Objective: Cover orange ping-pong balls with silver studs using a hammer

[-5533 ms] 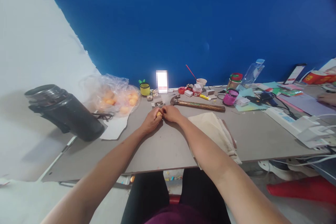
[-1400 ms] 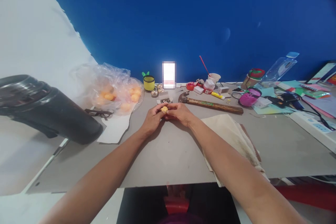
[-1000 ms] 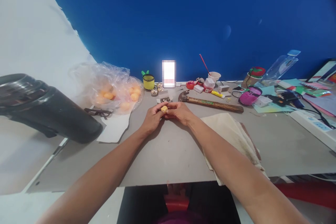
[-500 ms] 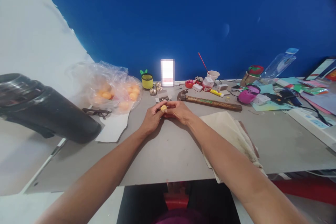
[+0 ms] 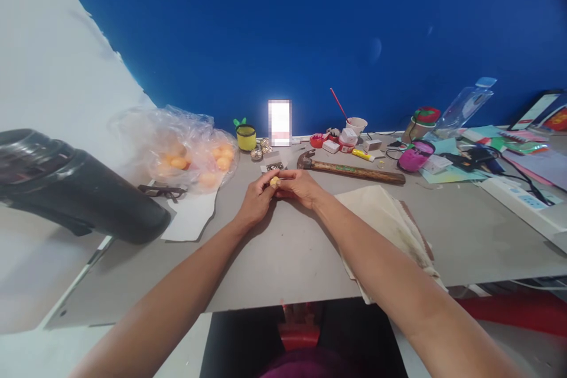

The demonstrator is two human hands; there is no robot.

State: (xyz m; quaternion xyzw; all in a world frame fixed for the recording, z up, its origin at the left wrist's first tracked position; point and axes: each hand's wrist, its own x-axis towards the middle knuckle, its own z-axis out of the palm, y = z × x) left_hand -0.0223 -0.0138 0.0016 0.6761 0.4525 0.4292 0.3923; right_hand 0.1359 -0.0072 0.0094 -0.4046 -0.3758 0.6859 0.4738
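Note:
Both hands meet over the middle of the table. Between my left hand (image 5: pixel 257 199) and my right hand (image 5: pixel 302 189) a small, roundish yellow piece (image 5: pixel 274 181) is pinched at the fingertips; its kind is too small to make out. My right fingers curl behind it and partly hide it. Just beyond the fingertips lies a small white box (image 5: pixel 264 168) with shiny metallic bits in it. A claw hammer (image 5: pixel 354 171) lies behind and right of my right hand. Under my right forearm is a folded cream cloth (image 5: pixel 376 212).
A large dark flask (image 5: pixel 101 189) looms at left. Near it are a plastic bag of orange balls (image 5: pixel 177 163) and folded glasses (image 5: pixel 162 191). A yellow-green pot (image 5: pixel 246 139), a bright upright screen (image 5: pixel 280 121) and a paper cup (image 5: pixel 357 125) line the wall. At right sits a power strip (image 5: pixel 522 209).
The view has shifted slightly, so the table objects appear a little further left. Both hands keep their pinch on the yellow piece with hardly any movement.

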